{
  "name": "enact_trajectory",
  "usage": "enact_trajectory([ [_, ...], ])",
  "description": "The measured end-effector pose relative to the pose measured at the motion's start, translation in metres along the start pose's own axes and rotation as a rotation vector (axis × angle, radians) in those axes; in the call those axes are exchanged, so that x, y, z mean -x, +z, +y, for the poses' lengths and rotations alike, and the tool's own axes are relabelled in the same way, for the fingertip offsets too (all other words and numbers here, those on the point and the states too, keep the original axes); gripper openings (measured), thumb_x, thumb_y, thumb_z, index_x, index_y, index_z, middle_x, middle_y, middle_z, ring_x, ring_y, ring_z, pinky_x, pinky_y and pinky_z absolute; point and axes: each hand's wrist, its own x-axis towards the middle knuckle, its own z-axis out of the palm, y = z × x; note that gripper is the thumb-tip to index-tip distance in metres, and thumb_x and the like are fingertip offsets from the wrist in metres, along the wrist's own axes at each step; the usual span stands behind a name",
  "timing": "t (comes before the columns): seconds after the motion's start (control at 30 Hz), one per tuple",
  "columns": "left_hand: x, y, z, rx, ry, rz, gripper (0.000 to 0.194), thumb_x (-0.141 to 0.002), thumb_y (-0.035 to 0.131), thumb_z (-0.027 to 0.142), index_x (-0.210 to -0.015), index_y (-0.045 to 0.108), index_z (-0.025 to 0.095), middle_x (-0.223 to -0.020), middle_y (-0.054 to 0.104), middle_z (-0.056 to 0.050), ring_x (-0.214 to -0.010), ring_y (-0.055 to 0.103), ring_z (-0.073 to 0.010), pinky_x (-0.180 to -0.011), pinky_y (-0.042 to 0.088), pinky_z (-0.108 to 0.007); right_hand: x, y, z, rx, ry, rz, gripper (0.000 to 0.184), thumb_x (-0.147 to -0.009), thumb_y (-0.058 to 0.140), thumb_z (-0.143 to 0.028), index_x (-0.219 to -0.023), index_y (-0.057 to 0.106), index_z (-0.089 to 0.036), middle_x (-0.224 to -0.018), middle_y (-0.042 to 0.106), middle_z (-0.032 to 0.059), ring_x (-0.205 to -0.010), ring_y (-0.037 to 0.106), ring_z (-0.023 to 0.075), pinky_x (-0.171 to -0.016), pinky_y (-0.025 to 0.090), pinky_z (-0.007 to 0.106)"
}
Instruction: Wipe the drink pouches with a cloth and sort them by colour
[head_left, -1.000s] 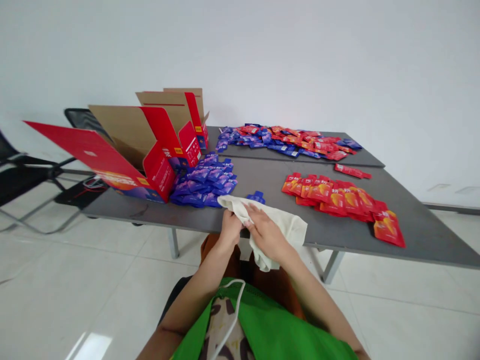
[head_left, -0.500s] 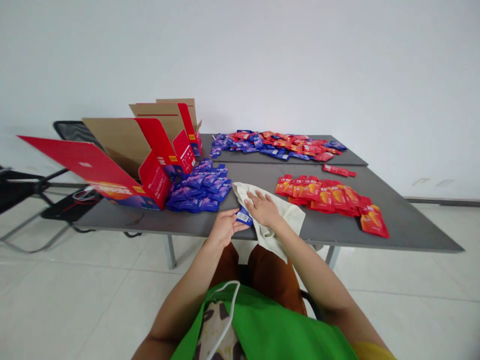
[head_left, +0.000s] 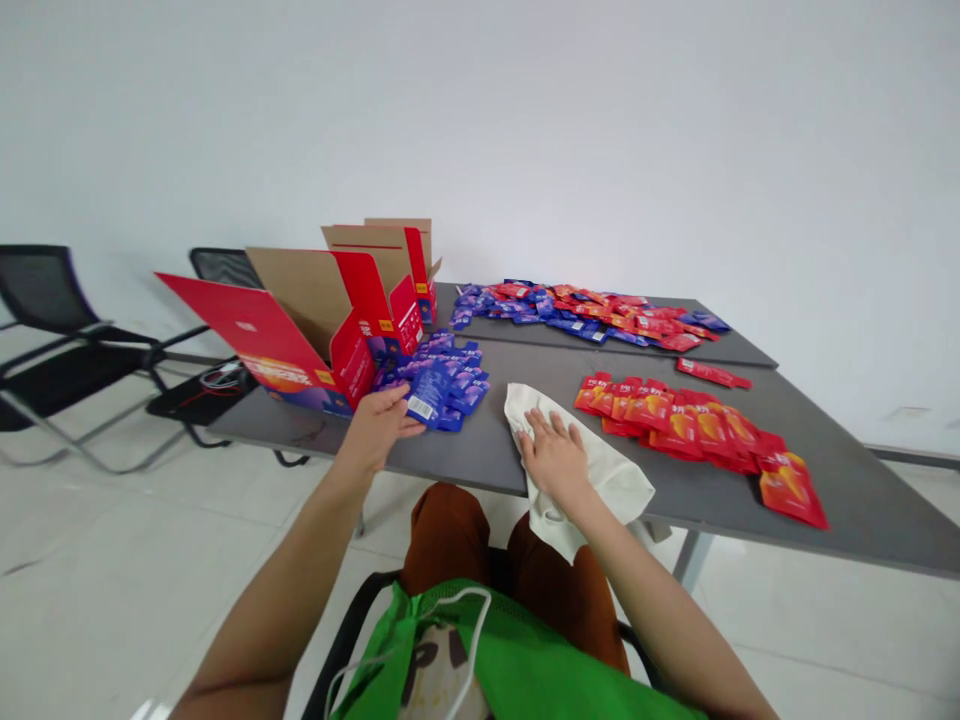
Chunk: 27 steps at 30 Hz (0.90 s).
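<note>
My left hand (head_left: 377, 428) pinches a blue pouch (head_left: 429, 396) by its edge, with a white barcode label showing. The pouch is over the near side of a pile of blue pouches (head_left: 466, 378), beside the boxes. My right hand (head_left: 556, 458) lies flat, fingers spread, on a white cloth (head_left: 616, 480) that hangs over the table's front edge. To the right of the cloth, red pouches (head_left: 679, 425) overlap in a row.
Open red cardboard boxes (head_left: 352, 360) stand along the left of the grey table (head_left: 525, 360). A mixed heap of red and blue pouches (head_left: 592, 315) lies at the back. One red pouch (head_left: 712, 374) lies apart. Black chairs (head_left: 52, 330) stand at left.
My left hand has moved left with the blue pouch, from the cloth's edge to the blue pile. My right hand stays on the cloth. The view has shifted left.
</note>
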Motion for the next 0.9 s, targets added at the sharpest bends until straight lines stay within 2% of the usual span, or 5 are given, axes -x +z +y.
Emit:
enact_trajectory([
  [0.17, -0.044, -0.001, 0.030, -0.867, 0.442, 0.278, 0.055, -0.085, 0.044, 0.012, -0.140, 0.045, 0.010, -0.124, 0.062, -0.020, -0.107, 0.063, -0.0298, -0.089, 0.050, -0.040, 0.005, -0.001, 0.000, -0.007, -0.017, 0.023, 0.053, -0.099, 0.025, -0.042, -0.142, 0.046, -0.019, -0.148, 0.042, 0.0066, -0.139, 0.031, 0.0291, -0.112, 0.019, 0.052],
  [0.3, -0.070, 0.015, 0.024, -1.295, 0.617, 0.289, 0.061, -0.088, 0.028, 0.007, -0.149, 0.027, 0.004, -0.151, 0.031, -0.025, -0.121, 0.052, -0.0353, -0.092, 0.047, -0.044, 0.006, 0.000, 0.000, -0.003, -0.016, 0.043, 0.053, -0.099, 0.025, -0.043, -0.141, 0.047, -0.019, -0.148, 0.043, 0.0066, -0.139, 0.032, 0.0292, -0.112, 0.020, 0.051],
  [0.63, -0.088, 0.024, -0.036, -1.520, 0.517, 0.100, 0.054, -0.088, 0.027, 0.005, -0.140, 0.038, -0.008, -0.140, 0.039, -0.037, -0.124, 0.048, -0.0401, -0.094, 0.042, -0.053, 0.010, 0.000, -0.001, 0.001, 0.007, 0.070, 0.054, -0.100, 0.023, -0.043, -0.140, 0.048, -0.018, -0.148, 0.043, 0.0069, -0.139, 0.032, 0.0298, -0.113, 0.018, 0.050],
  [0.83, -0.078, 0.027, -0.014, -1.686, 0.446, 0.071, 0.050, -0.083, 0.039, 0.009, -0.128, 0.053, -0.008, -0.150, 0.021, -0.034, -0.133, 0.040, -0.0385, -0.100, 0.042, -0.045, 0.008, -0.001, -0.002, 0.014, 0.026, 0.042, 0.053, -0.099, 0.026, -0.042, -0.142, 0.046, -0.018, -0.149, 0.041, 0.0053, -0.140, 0.029, 0.0293, -0.114, 0.014, 0.049],
  [0.9, -0.079, 0.027, 0.003, -1.687, 0.445, -0.029, 0.048, -0.080, 0.042, 0.010, -0.123, 0.059, -0.003, -0.147, 0.034, -0.031, -0.124, 0.052, -0.0353, -0.094, 0.048, -0.041, 0.008, -0.002, -0.002, 0.013, 0.007, 0.025, 0.054, -0.099, 0.027, -0.043, -0.143, 0.044, -0.018, -0.150, 0.040, 0.0052, -0.141, 0.027, 0.0291, -0.114, 0.014, 0.049],
])
